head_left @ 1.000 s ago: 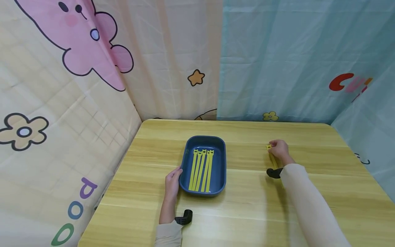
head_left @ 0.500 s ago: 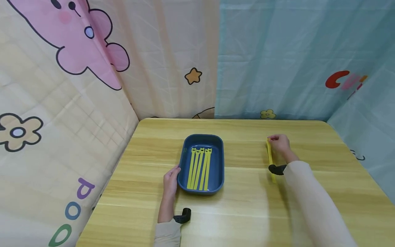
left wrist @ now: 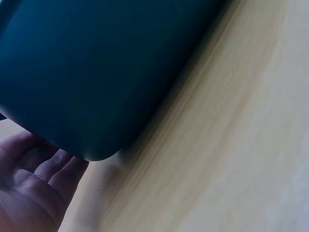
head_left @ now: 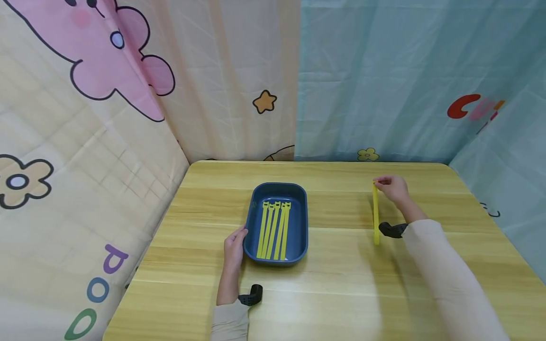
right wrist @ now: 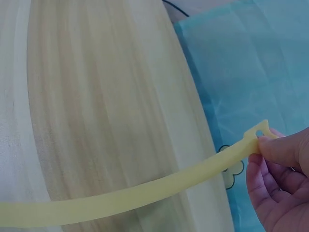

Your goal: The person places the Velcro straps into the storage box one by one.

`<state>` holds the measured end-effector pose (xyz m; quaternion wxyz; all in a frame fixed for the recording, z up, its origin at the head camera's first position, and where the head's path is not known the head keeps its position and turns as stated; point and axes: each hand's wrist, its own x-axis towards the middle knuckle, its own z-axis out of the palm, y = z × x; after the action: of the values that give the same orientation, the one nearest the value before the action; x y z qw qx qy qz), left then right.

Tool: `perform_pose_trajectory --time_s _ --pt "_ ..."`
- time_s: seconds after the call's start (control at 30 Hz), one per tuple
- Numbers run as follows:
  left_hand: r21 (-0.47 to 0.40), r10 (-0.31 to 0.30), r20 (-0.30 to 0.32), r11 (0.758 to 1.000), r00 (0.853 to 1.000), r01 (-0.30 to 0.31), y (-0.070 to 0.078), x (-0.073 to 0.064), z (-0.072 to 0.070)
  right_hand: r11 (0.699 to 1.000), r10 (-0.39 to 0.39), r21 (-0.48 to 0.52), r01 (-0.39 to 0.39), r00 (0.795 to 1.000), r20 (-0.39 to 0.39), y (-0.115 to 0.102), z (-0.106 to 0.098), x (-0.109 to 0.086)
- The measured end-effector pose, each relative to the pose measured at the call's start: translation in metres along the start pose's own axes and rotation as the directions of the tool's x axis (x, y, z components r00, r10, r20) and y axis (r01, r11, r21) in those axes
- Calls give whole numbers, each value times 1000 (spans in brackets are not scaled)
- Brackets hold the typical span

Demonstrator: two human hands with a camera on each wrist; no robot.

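Observation:
My right hand (head_left: 394, 189) pinches one yellow cable tie (head_left: 376, 218) by its slotted head, between thumb and fingertips. The strap hangs down from the fingers over the right part of the table; in the right wrist view its long flat band (right wrist: 120, 203) curves away from the hand. My left hand (head_left: 233, 248) holds the left side of a dark blue tray (head_left: 297, 237), thumb at the rim; in the left wrist view the curled fingers (left wrist: 58, 169) lie against the tray's lower edge. Inside the tray several yellow cable ties (head_left: 273, 232) lie side by side, heads at the far end.
A wood-grain table (head_left: 337, 279) carries the tray left of its middle. Printed curtains (head_left: 239, 71) hang along the back and both sides. A black wrist-worn device (head_left: 251, 295) sits on each forearm.
My right hand has lifted the cable tie and moved slightly away from me, so the strap hangs straighter. The left hand stays at the tray, and the head view has shifted slightly.

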<state>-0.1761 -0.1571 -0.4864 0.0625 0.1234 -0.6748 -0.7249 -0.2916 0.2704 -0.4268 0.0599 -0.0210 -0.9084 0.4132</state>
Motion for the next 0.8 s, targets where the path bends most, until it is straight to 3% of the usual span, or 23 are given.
perform_pose_trajectory --time_s 0.47,0.8 --pt "-2 14 -9 1000 1000 -14 -4 0 1 997 64 48 -64 998 5 -19 -18 -10" --pt "-5 13 8 1000 1000 -13 -1 -2 0 997 51 56 -51 999 1 -30 -25 -19"
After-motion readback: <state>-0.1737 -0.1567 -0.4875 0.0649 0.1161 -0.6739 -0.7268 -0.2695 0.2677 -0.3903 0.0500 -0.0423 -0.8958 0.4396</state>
